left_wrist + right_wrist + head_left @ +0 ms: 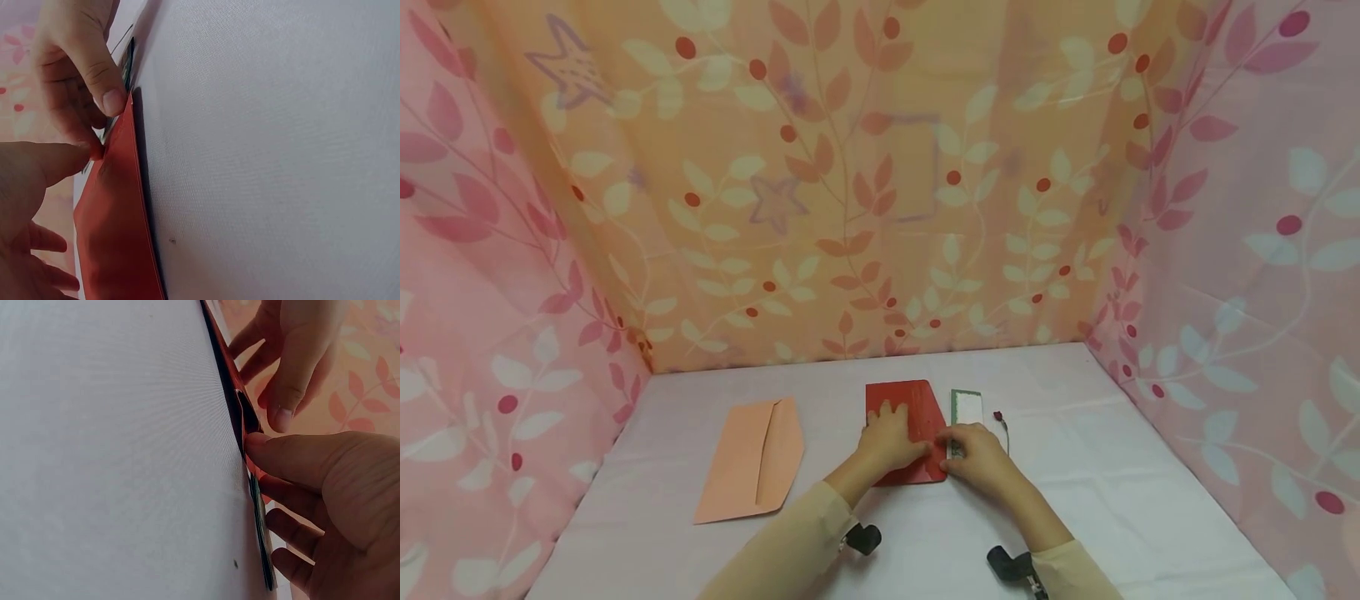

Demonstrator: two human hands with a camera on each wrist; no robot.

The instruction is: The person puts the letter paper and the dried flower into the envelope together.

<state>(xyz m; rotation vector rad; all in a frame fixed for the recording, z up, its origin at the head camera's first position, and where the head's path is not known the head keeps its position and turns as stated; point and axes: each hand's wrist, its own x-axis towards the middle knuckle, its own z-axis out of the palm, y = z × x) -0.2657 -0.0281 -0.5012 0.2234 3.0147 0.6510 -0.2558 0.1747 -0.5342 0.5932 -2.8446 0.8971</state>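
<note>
I see the left hand (888,439), fingers apart, over the lower-centre red envelope (928,415); the right hand (982,457) pinches its edge; peach envelope (741,458) lies lower left.

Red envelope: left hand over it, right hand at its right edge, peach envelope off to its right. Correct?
Not quite: the peach envelope lies to the left of the red envelope, as the head view shows. The left hand is over the red envelope and the right hand is at its right edge, as you say.
</note>
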